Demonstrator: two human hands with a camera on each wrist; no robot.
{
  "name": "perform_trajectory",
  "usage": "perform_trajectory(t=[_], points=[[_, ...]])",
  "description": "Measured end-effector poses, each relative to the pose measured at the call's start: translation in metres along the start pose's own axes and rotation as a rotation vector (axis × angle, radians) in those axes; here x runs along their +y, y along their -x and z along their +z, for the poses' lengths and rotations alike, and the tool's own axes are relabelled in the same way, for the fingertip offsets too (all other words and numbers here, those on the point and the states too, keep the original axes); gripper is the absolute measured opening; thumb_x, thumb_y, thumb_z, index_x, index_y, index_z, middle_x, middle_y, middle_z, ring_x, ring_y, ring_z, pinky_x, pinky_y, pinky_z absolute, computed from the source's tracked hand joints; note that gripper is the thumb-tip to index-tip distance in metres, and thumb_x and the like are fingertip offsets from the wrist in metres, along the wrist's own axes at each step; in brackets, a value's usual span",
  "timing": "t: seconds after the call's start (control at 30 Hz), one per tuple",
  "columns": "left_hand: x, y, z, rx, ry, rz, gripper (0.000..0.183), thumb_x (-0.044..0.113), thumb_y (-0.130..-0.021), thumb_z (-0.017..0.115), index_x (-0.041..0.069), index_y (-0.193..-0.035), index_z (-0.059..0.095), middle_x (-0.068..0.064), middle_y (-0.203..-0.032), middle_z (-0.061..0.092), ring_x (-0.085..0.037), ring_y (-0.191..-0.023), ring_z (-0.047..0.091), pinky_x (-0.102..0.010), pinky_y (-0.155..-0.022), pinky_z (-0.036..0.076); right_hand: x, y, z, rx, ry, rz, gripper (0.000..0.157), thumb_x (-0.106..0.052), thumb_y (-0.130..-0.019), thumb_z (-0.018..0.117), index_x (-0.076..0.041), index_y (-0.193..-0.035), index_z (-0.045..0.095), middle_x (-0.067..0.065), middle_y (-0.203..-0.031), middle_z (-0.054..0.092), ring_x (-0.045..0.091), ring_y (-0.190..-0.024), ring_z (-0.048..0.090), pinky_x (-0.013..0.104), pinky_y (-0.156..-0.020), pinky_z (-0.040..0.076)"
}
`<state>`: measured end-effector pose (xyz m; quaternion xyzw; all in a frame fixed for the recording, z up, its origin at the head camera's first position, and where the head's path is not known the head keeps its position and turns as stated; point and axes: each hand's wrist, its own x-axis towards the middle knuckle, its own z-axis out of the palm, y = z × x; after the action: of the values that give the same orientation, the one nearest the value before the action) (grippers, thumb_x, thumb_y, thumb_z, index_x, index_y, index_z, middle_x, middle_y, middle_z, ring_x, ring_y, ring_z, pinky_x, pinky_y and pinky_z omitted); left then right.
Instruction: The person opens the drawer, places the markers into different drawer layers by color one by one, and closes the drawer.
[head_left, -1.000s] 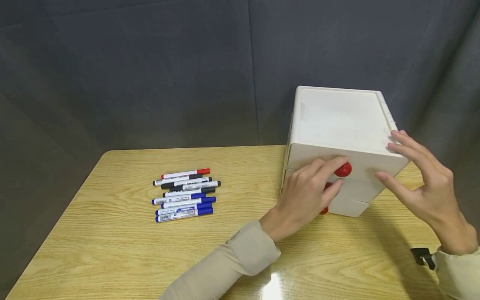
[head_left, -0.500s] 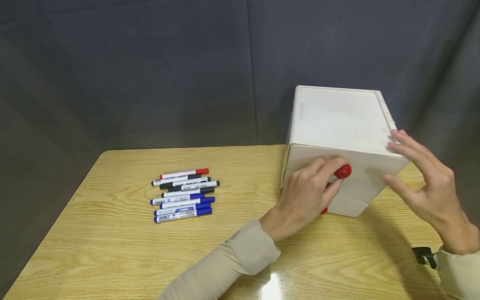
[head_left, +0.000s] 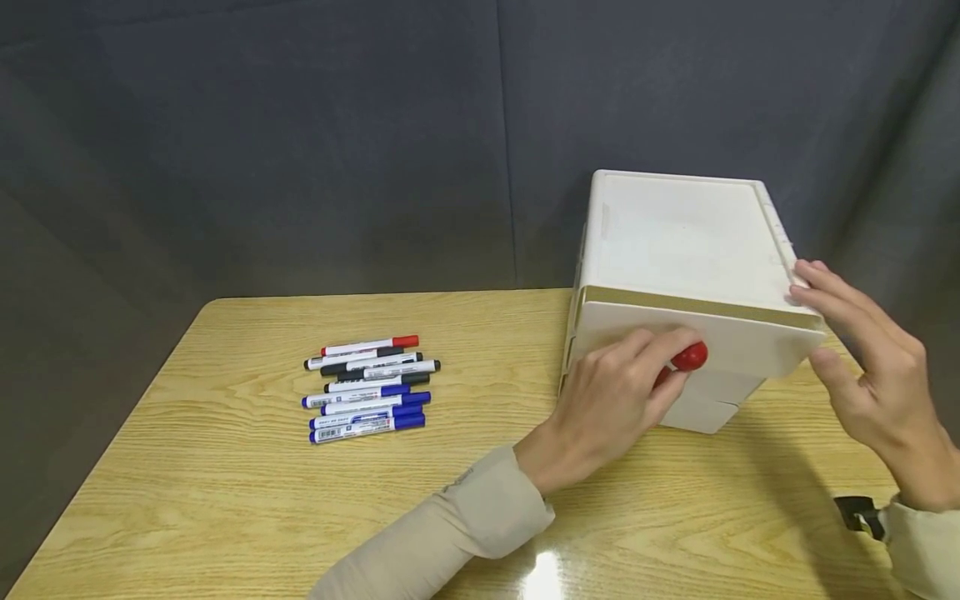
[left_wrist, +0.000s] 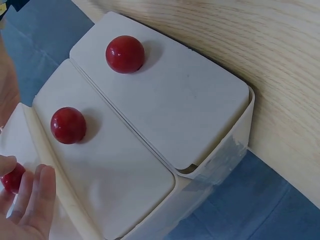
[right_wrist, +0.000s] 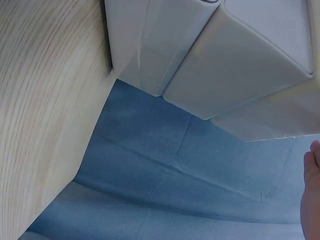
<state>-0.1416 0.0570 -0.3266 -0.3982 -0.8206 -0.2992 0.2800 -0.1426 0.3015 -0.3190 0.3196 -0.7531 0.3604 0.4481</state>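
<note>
A white three-drawer cabinet (head_left: 682, 233) stands at the right of the table, and its top drawer (head_left: 765, 348) is pulled out a little, leaving a narrow gap below the lid. My left hand (head_left: 607, 396) pinches this drawer's round red knob (head_left: 691, 356) between thumb and fingers. In the left wrist view the middle knob (left_wrist: 68, 125) and bottom knob (left_wrist: 125, 54) are untouched on their shut drawers. My right hand (head_left: 877, 362) has its fingers extended, the tips at the cabinet's upper right edge; only part of it shows in the right wrist view.
Several capped markers (head_left: 375, 398), red, black and blue, lie in a loose row on the left of the wooden table (head_left: 225, 500). A dark curtain (head_left: 360, 150) hangs behind. A small black piece (head_left: 855, 515) sits by the right cuff.
The top drawer has come out slightly toward me, with my left hand on its knob. My right hand has shifted a little rightward, its thumb moving off the drawer front.
</note>
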Motion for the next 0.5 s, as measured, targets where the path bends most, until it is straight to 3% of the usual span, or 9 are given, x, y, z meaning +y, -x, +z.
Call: perform_trajectory(t=[0.5], points=[[0.0053, 0.0084, -0.0064, -0.005, 0.019, 0.039, 0.027, 0.015, -0.094, 0.068, 0.012, -0.120, 0.067, -0.003, -0.109, 0.074, -0.010, -0.089, 0.072, -0.008, -0.071, 0.054, -0.0030, 0.0010, -0.0075, 0.011, 0.010, -0.019, 0.054, -0.036, -0.101, 0.057, 0.015, -0.115, 0.064, 0.019, -0.131, 0.065, 0.017, -0.132, 0.056, 0.022, -0.114, 0.039]])
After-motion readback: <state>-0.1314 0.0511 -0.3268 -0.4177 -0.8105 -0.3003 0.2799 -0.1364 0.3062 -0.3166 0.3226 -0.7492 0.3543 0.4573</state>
